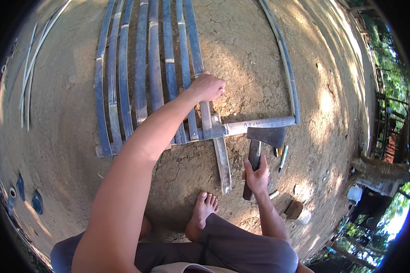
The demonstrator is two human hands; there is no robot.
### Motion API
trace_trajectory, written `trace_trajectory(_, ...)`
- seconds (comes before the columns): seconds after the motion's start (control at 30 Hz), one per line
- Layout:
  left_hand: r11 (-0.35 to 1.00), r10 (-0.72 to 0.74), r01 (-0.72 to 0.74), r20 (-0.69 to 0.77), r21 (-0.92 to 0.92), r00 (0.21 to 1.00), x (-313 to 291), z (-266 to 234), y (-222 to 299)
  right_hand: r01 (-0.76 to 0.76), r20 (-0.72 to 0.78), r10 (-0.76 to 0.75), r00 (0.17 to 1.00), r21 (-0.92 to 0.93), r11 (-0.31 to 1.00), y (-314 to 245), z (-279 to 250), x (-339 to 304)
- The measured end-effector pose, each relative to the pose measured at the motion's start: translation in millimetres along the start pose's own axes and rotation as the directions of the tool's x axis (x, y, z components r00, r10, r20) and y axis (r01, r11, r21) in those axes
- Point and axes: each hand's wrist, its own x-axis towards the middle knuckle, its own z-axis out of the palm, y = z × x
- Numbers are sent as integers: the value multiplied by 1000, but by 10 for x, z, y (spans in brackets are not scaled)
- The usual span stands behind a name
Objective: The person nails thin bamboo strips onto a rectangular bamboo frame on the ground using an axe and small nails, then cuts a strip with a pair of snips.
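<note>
My left hand [208,87] is closed on the rightmost slat [195,41] of a row of dark bluish bamboo slats. The slat's lower end rests across a pale bamboo crosspiece [241,127], which has handwriting on it. Lower down, my right hand [257,176] grips a hatchet [267,135] by its dark handle. The hatchet's broad metal head points up, close below the crosspiece and apart from the slats. Under the joint by the rightmost slat lies a short split bamboo piece [222,166], reaching toward my bare foot [202,213].
A long bamboo side rail [287,59] bounds the frame at right. Pens [283,158] and a brown block [294,209] lie near my right hand. Thin strips [29,77] lie at far left, slippers [37,202] at lower left. The ground is cracked earth.
</note>
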Motion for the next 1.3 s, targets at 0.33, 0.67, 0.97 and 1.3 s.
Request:
trace_trajectory(0.33,949,-42,-68,335,309,941,448,-46,92,-310,20,320,947,315,897,971,1,-132)
trace_trajectory(0.67,813,198,-345,333,469,922,358,43,-114,163,-122,-248,961,-476,864,600,-174,-9)
trace_trajectory(0.97,824,-338,247,-93,-509,936,-763,-371,760,357,222,-282,933,-501,789,30,509,295)
trace_trajectory(1.3,-7,-759,310,206,-951,617,-2272,706,1592,290,244,-189,951,-498,818,20,631,312)
